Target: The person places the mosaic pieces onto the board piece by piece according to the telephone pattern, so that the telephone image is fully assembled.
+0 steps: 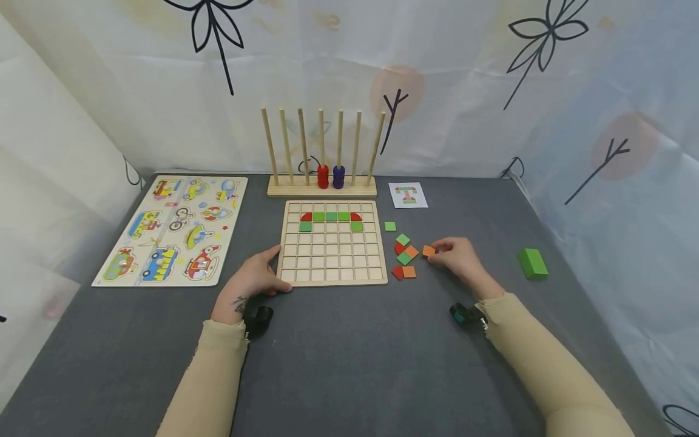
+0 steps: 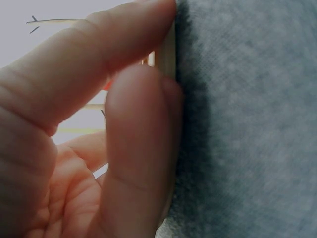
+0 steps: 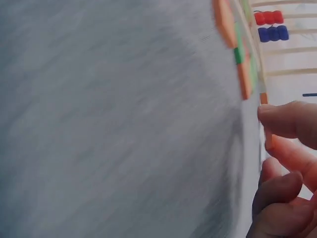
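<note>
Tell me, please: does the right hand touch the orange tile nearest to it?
Touching. The right wrist view shows it: the right hand pinches the orange tile, its thumb lying across it without visible gap.

two hands [image 1: 254, 276], one grid board [image 1: 331, 262], three orange tiles [image 1: 428, 250], seven pegs [image 1: 340, 138], one card [image 1: 408, 195]

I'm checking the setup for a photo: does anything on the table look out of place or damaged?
Nothing looks damaged. The green block sits alone toward the right edge of the table, and the loose tiles lie at mixed angles beside the grid board, unlike the placed tiles, which sit squarely in its cells.
</note>
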